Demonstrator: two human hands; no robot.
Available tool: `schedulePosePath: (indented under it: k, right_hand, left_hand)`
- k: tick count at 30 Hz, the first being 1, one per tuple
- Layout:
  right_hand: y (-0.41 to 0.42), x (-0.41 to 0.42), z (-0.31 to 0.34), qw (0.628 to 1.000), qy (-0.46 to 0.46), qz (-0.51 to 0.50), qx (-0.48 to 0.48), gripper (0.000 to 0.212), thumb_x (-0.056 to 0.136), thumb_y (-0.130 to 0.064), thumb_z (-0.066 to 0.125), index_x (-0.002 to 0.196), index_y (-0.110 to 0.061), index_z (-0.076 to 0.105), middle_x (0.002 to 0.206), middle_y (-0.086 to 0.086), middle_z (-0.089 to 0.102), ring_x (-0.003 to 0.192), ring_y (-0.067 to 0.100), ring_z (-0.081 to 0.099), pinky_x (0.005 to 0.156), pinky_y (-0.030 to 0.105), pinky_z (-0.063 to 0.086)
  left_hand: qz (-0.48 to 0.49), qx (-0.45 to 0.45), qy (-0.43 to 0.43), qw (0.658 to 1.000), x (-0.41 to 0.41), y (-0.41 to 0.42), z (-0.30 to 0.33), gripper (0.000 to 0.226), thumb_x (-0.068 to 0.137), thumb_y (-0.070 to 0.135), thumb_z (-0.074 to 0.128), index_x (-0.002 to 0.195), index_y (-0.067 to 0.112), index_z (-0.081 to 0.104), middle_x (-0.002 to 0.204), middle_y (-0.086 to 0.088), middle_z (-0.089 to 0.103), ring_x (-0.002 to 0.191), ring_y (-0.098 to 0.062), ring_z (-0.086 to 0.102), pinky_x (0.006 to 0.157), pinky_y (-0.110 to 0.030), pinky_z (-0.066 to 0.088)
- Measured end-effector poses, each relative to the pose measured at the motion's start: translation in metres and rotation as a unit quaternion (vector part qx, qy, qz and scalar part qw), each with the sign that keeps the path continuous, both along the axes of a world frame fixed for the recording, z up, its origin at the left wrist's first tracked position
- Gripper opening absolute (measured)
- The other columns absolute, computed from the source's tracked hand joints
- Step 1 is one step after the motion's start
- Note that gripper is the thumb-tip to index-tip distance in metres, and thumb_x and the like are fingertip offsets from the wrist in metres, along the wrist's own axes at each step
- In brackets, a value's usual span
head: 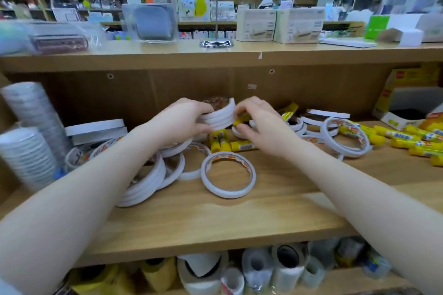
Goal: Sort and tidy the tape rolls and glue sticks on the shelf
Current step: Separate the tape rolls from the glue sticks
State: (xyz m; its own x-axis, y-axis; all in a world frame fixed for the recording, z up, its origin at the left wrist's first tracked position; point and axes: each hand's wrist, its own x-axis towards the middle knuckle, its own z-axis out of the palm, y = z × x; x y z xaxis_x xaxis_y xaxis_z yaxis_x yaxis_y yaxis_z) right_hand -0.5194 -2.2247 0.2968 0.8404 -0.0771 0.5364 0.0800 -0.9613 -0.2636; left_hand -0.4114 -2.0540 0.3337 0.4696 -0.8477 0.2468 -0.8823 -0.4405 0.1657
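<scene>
head view: the left hand (185, 118) is clamped around a small stack of white tape rolls (221, 115), lifted above the wooden shelf (215, 218). the right hand (260, 124) pinches a yellow glue stick (241, 120) beside that stack. more tape rolls lie loose below, with other glue sticks (407, 137) scattered well off to the right.

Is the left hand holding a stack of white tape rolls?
Yes, the left hand grips a small stack of white tape rolls, lifted above the glue sticks on the shelf.
</scene>
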Motion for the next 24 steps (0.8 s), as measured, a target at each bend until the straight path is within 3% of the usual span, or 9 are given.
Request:
schedulePosePath:
  k: [2,5,8,10,14,16,19,21,24]
  right_hand:
    - [0.004,0.005,0.008,0.995,-0.056,0.047,0.067,0.044,0.089,-0.014,0.058,0.130,-0.014,0.043,0.130,0.003,0.047,0.121,0.017,0.044,0.103,0.033,0.037]
    - [0.007,0.012,0.018,0.986,0.001,0.130,0.106,0.059,0.091,-0.011,0.056,0.143,-0.021,0.030,0.142,-0.004,0.039,0.128,0.004,0.034,0.107,0.019,0.027]
    - [0.008,0.021,0.016,0.983,0.009,0.147,0.105,0.058,0.089,-0.014,0.060,0.140,-0.023,0.032,0.138,-0.002,0.045,0.126,0.011,0.043,0.105,0.031,0.038]
    - [0.011,0.025,0.012,0.987,0.022,0.126,0.093,0.055,0.086,-0.017,0.064,0.133,-0.022,0.036,0.131,-0.001,0.050,0.117,0.013,0.050,0.097,0.033,0.044]
    - [0.002,0.019,0.020,0.995,0.033,0.088,-0.026,0.044,0.077,-0.028,0.070,0.112,-0.026,0.044,0.107,-0.005,0.054,0.102,0.014,0.048,0.085,0.034,0.046]
    - [-0.007,0.011,0.028,0.990,0.052,0.125,-0.044,0.053,0.076,-0.033,0.073,0.120,-0.030,0.045,0.103,-0.012,0.050,0.100,0.011,0.047,0.084,0.027,0.044]
    - [-0.029,-0.001,0.035,0.980,0.137,0.139,-0.048,0.071,0.075,-0.037,0.073,0.137,-0.029,0.039,0.119,-0.015,0.042,0.109,0.001,0.041,0.091,0.015,0.034]
    - [-0.048,-0.008,0.031,0.978,0.182,0.088,-0.045,0.064,0.080,-0.037,0.069,0.136,-0.027,0.041,0.130,-0.011,0.043,0.121,0.005,0.041,0.095,0.016,0.031]
    - [-0.059,-0.018,0.021,0.969,0.235,0.061,-0.036,0.046,0.086,-0.037,0.062,0.128,-0.024,0.051,0.129,-0.007,0.051,0.121,0.009,0.045,0.094,0.019,0.034]
  left_hand:
    - [-0.022,-0.077,0.059,0.995,-0.007,0.014,0.006,0.011,0.083,0.031,0.066,0.084,0.023,0.059,0.074,0.006,0.059,0.071,-0.014,0.056,0.063,-0.027,0.043]
    - [-0.044,-0.125,0.176,0.975,-0.012,0.030,0.013,0.010,0.083,0.029,0.067,0.092,0.025,0.065,0.080,-0.004,0.065,0.072,-0.021,0.061,0.067,-0.033,0.051]
    - [-0.053,-0.115,0.208,0.970,-0.011,0.035,0.012,0.006,0.084,0.026,0.066,0.090,0.024,0.066,0.083,-0.008,0.066,0.079,-0.026,0.061,0.075,-0.037,0.049]
    - [-0.049,-0.103,0.210,0.971,-0.011,0.035,0.009,0.005,0.084,0.026,0.066,0.087,0.029,0.066,0.081,0.001,0.067,0.075,-0.018,0.061,0.071,-0.029,0.048]
    - [-0.038,-0.096,0.179,0.978,-0.016,0.033,0.007,0.015,0.082,0.029,0.067,0.086,0.040,0.059,0.077,0.015,0.064,0.073,0.002,0.058,0.066,-0.011,0.043]
    - [-0.041,-0.113,0.161,0.980,-0.022,0.031,0.006,0.017,0.081,0.030,0.067,0.089,0.041,0.057,0.080,0.015,0.064,0.077,0.003,0.058,0.067,-0.010,0.043]
    - [-0.056,-0.119,0.119,0.984,-0.032,0.027,0.006,0.020,0.081,0.029,0.067,0.098,0.035,0.058,0.089,0.017,0.064,0.086,0.003,0.059,0.073,-0.012,0.047]
    - [-0.050,-0.126,0.068,0.988,-0.034,0.027,0.006,0.025,0.082,0.030,0.066,0.106,0.027,0.060,0.091,0.016,0.063,0.085,0.000,0.059,0.073,-0.012,0.047]
    - [-0.031,-0.137,-0.005,0.990,-0.034,0.030,0.004,0.033,0.080,0.033,0.065,0.109,0.017,0.062,0.089,0.010,0.063,0.080,-0.002,0.058,0.070,-0.012,0.044]
